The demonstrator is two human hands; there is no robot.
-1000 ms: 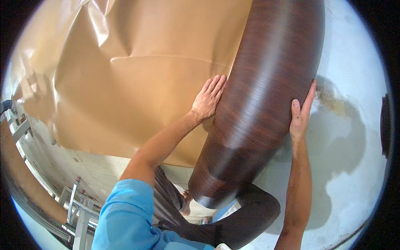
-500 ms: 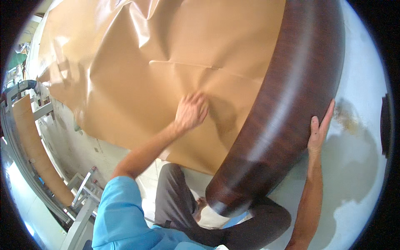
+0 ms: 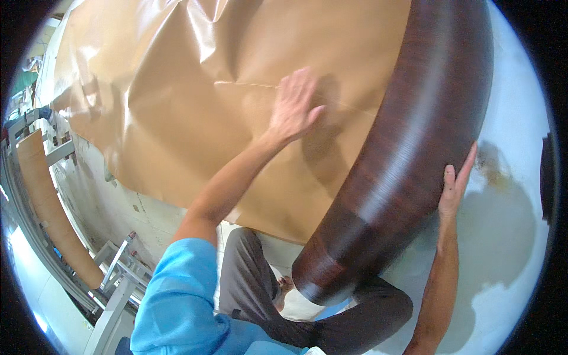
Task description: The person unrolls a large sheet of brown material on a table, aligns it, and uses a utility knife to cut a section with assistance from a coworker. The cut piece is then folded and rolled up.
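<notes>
A big roll of dark wood-grain sheet [image 3: 414,118] lies lengthwise on the right, its near end between my legs. Left of it spreads a smooth tan sheet [image 3: 177,136], wrinkled toward the far left, with a straight crease across its middle. My left hand [image 3: 294,103] is flat over that crease, fingers stretched and thumb out, casting a shadow on the tan surface. Whether its palm presses on the sheet cannot be made out. My right hand [image 3: 454,186] rests against the roll's right side, thumb on top and fingers pointing forward along the edge.
A pale wall or floor surface [image 3: 503,248] lies right of the roll, with a brownish stain. At left stand a grey metal frame [image 3: 115,302] and a long tan strip [image 3: 56,207]. My bent legs [image 3: 260,290] are at the near end.
My left hand has moved forward and slightly right over the tan sheet, and its curled fingers have straightened. My right hand stays against the roll.
</notes>
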